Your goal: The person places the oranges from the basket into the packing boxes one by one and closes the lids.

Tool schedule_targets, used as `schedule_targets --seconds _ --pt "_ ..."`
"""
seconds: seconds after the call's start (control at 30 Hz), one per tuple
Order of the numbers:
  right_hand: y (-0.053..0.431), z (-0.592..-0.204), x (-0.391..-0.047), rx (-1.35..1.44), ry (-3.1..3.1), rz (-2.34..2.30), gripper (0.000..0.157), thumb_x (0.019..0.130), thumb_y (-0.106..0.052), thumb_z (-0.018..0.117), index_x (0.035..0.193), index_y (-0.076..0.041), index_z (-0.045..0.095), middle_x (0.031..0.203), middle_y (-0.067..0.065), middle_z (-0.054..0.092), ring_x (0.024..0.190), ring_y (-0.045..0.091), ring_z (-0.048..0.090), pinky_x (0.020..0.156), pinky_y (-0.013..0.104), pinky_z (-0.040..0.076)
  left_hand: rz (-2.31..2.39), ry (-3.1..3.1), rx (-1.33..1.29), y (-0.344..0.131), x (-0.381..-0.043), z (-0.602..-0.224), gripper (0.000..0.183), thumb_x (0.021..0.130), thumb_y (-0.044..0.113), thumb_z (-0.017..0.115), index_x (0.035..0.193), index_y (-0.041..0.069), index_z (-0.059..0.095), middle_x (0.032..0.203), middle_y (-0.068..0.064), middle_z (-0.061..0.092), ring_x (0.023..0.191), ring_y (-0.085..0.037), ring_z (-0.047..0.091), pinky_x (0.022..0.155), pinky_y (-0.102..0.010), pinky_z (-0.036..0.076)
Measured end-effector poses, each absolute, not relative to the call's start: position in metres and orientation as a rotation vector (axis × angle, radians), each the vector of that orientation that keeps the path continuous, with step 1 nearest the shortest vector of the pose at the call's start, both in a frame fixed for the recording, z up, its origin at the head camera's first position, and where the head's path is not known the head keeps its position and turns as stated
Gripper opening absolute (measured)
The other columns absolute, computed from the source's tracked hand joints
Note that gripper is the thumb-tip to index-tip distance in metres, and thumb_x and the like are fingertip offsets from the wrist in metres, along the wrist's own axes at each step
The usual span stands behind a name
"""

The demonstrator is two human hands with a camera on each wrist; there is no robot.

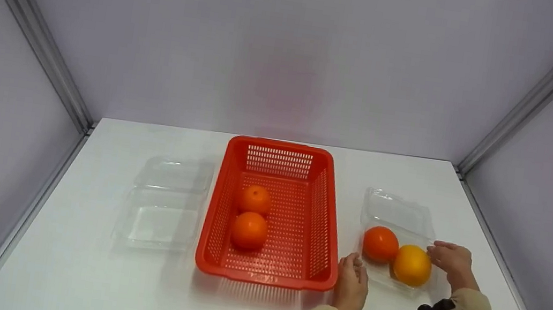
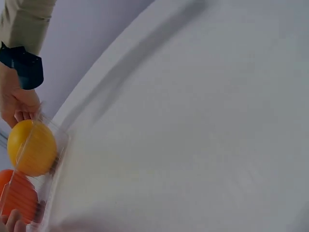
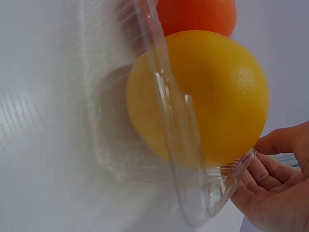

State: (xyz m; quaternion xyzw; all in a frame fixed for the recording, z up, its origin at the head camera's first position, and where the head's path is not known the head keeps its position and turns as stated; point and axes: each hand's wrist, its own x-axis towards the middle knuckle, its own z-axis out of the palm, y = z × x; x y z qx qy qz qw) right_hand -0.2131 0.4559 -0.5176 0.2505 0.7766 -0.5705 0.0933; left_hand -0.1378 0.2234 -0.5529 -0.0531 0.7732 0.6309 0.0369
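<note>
Box (image 1: 406,234), open, sits on the tabletop (image 1: 51,253) right of the basket (image 1: 264,279), holding an orange (image 1: 381,244) and a yellow fruit (image 1: 412,265). The right hand (image 1: 453,261) pinches it at one end; whether the left hand (image 1: 351,290) grips the other, I cannot tell. Uneven lifting could flex it and roll fruit out.

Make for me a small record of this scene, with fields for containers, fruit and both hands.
Red plastic basket: at centre, holding two oranges
Left clamshell: open, beside the basket
Right clamshell: open, holding a red-orange fruit and a yellow-orange fruit
Left hand: between basket and right clamshell
Right hand: pinches right clamshell's outer rim, beside the yellow-orange fruit
</note>
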Motion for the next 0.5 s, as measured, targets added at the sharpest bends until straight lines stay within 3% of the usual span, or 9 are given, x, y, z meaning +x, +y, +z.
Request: schedule_targets --seconds 0.2,0.5 --pt "0.4615 -0.5177 -0.2117 0.711 2.172 -1.789 0.061 0.094 -0.006 0.051 0.142 0.02 0.024 0.07 -0.014 0.061 0.068 -0.004 0.059 0.066 0.015 0.054 2.127 2.092 -0.376 0.2271 -0.1455 -0.5512 0.028 0.095 0.012 0.056 0.122 0.005 0.055 0.093 -0.001 0.066 0.082 -0.007 0.063 0.08 -0.026 0.058" --pt "0.4613 -0.5203 -0.2114 0.764 2.118 -1.908 0.065 0.096 -0.016 0.052 0.143 0.019 0.023 0.071 -0.013 0.066 0.068 -0.004 0.063 0.066 0.014 0.054 2.15 1.972 -0.35 0.2238 -0.1488 -0.5526 0.02 0.096 0.011 0.054 0.114 0.002 0.055 0.096 -0.012 0.068 0.081 -0.019 0.07 0.075 -0.028 0.058"
